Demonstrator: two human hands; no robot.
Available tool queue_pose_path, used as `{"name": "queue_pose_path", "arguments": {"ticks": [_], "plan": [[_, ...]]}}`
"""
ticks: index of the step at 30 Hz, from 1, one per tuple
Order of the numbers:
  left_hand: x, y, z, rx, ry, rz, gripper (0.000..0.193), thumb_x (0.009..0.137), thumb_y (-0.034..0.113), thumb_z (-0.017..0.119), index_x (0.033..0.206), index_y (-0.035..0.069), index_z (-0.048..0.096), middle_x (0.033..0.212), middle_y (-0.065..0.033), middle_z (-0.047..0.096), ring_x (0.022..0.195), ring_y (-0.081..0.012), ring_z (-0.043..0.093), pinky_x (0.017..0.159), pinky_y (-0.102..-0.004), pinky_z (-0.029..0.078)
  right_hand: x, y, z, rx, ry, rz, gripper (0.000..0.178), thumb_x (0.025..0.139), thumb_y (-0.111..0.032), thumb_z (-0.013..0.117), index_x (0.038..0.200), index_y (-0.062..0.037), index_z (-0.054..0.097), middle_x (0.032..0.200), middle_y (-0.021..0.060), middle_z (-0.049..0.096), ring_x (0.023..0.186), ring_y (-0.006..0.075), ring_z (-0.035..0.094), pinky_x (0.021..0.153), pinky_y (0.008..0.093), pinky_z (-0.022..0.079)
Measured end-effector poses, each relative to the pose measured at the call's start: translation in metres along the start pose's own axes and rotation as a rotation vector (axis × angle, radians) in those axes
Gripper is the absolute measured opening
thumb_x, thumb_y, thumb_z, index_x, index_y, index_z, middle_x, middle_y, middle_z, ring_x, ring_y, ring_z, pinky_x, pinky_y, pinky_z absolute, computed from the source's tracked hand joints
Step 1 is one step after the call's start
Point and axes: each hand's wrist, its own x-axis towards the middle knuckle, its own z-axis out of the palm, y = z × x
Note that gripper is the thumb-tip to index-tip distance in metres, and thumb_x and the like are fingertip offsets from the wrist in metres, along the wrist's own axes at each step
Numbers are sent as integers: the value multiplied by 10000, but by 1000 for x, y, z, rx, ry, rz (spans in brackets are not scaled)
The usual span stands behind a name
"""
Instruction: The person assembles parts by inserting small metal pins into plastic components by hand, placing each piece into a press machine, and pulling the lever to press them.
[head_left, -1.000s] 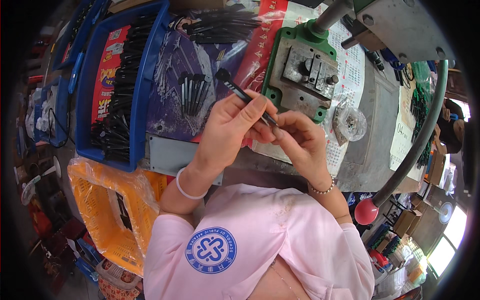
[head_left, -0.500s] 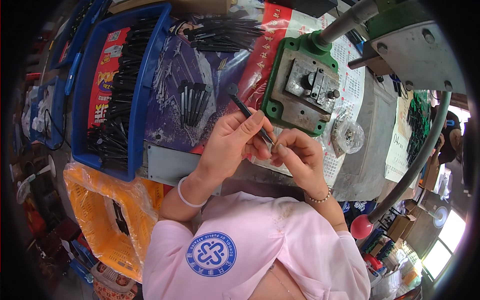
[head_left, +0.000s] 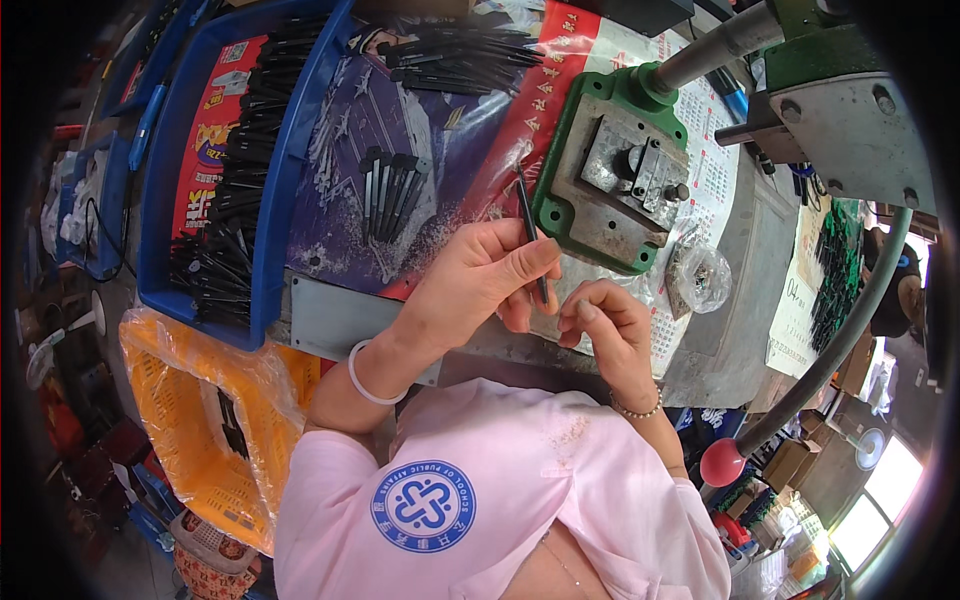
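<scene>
In my left hand, a slim black rod-like part is pinched between thumb and fingers, its upper end slanting toward the press. My right hand is just to the right of the rod's lower end, apart from it, with fingers curled and thumb pressed to them. Whatever those fingertips may hold is too small to see. Beyond my hands stands a hand press with a green base and a steel fixture bolted on top. A small group of similar black parts lies on the purple sheet to the left.
At left, a blue tray holds many black parts; another pile lies at the back. A plastic bag of tiny pieces is right of the press. The press lever's pink knob hangs near my right elbow. An orange crate stands lower left.
The rod has turned more upright in my left hand, its headed end swinging right. My right hand has drawn away from the rod's lower end, moving slightly right and down.
</scene>
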Motion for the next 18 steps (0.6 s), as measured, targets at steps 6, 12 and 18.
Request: {"name": "queue_pose_path", "arguments": {"ticks": [6, 12, 18], "plan": [[6, -10, -3, -189, -50, -114, 309, 972, 315, 587, 876, 23, 622, 708, -111, 666, 436, -89, 578, 391, -183, 420, -2, 8, 3, -51, -45, 136, 177, 978, -149, 541, 951, 13, 607, 848, 54, 640, 726, 98, 600, 659, 240, 503], [8, -14, -4, -146, 6, -92, 267, 955, 278, 625, 863, 26, 629, 694, -83, 661, 425, -75, 555, 389, -177, 411, -2, 12, 14, -90, -143, 200, 176, 983, -143, 532, 978, 16, 606, 861, 50, 642, 753, 96, 598, 683, 239, 501], [2, -9, -7, 19, 104, -9, 261, 940, 272, 652, 855, 25, 640, 682, -49, 650, 432, -58, 540, 399, -164, 396, -2, 13, 17, -149, -241, 171, 184, 986, -144, 544, 1016, 25, 612, 907, 59, 649, 798, 99, 610, 688, 233, 510]]}}
